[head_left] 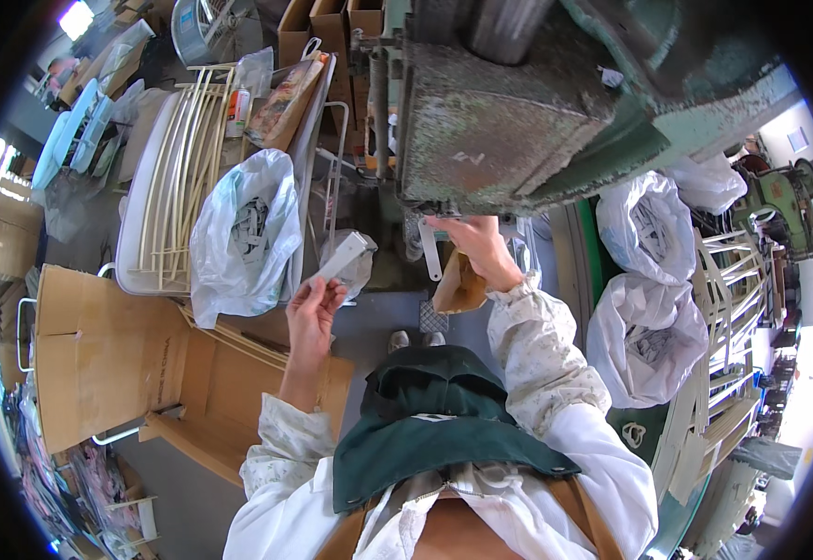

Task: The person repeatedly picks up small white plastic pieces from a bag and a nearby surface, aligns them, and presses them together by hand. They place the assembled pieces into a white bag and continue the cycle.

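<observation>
Clearance likely mattered: your right hand [483, 246] pinched a strip [431, 254] by the machine [509, 131]; your left hand [313, 313] held a bar [343, 257] left of it.

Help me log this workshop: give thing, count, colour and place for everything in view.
Pale bar: one, silvery white, mid-left
Flat strip: one, silvery, centre
Machines: two or more, green, top and right
Plastic bags: several, white, left and right
Pieces: many, grey, in bags
Cartons: several, brown, left and top
Tubular frames: several, cream, left and right
Can: one, orange-white, upper left
Shoes: two, pale, centre
Apron: one, dark green, lower centre
Left hand: one, bare, holding pale bar
Right hand: one, bare, at strip's top
</observation>
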`<state>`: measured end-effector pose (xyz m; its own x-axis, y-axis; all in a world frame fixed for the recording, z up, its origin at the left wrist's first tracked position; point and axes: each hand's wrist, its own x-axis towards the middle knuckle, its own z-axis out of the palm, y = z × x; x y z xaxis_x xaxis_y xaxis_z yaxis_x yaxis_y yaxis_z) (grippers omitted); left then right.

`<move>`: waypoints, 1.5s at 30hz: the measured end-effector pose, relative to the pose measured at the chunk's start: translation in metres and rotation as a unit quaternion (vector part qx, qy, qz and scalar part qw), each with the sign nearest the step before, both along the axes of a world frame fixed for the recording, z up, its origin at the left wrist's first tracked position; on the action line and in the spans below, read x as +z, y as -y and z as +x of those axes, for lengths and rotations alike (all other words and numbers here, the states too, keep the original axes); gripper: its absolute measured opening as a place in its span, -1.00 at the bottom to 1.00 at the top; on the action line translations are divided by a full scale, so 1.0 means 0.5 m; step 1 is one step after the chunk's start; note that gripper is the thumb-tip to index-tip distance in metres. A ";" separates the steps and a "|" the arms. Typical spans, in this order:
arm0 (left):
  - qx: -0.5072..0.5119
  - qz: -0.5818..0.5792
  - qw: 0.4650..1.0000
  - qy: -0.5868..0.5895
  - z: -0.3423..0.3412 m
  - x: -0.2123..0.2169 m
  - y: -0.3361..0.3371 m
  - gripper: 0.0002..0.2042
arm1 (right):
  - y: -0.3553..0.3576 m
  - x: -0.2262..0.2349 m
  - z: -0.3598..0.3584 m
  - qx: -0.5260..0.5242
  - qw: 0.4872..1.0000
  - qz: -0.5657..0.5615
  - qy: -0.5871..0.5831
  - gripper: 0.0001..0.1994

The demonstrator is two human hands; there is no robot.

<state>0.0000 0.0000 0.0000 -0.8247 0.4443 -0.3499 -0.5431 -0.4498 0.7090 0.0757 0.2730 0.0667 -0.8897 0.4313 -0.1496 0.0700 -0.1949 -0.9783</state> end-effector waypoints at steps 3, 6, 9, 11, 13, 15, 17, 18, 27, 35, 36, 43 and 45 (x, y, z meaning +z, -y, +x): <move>-0.029 0.079 0.996 0.039 0.067 0.009 -0.027 -0.86 | -0.023 -0.082 0.007 -0.024 0.999 0.046 -0.010 -0.69; -0.043 0.127 0.987 0.093 0.112 0.012 -0.044 -0.89 | 0.004 -0.026 0.000 -0.033 0.994 0.108 -0.009 -0.66; -0.047 0.150 0.983 0.098 0.147 0.013 -0.070 -0.88 | -0.011 0.005 0.028 0.011 0.948 0.315 0.044 -0.64; -0.051 0.137 0.985 0.094 0.163 0.024 -0.086 -0.90 | 0.019 0.056 0.070 0.023 0.954 0.280 0.106 -0.61; -0.068 0.124 0.986 0.087 0.191 0.027 -0.099 -0.92 | 0.036 0.033 0.121 0.062 0.976 0.209 0.017 -0.62; -0.107 0.109 0.986 0.073 0.214 0.031 -0.116 -0.95 | 0.061 0.046 0.144 0.078 0.975 0.201 0.055 -0.64; -0.142 0.082 0.986 0.042 0.228 0.045 -0.125 -0.95 | 0.069 0.046 0.150 0.061 0.980 0.182 0.055 -0.69; -0.198 0.044 0.979 -0.008 0.214 0.043 -0.119 -0.88 | 0.060 0.043 0.152 0.079 0.980 0.175 0.042 -0.71; -0.294 -0.013 0.952 -0.086 0.170 0.092 -0.163 -0.74 | 0.062 0.044 0.147 0.052 0.906 0.408 -0.097 -0.74; -0.075 -0.065 0.990 -0.101 0.141 0.117 -0.164 -0.87 | 0.076 0.027 0.108 -0.039 0.958 0.262 -0.108 -0.73; -0.040 -0.116 0.981 -0.152 0.124 0.133 -0.168 -0.87 | 0.074 0.038 0.106 -0.082 0.952 0.292 -0.026 -0.72; -0.118 -0.068 0.979 -0.151 0.046 0.112 -0.246 -0.88 | 0.060 -0.022 0.092 0.084 0.989 0.114 0.048 -0.79; -0.076 -0.078 0.983 -0.148 0.039 0.111 -0.266 -0.88 | 0.050 -0.016 0.092 0.086 0.990 0.085 0.078 -0.79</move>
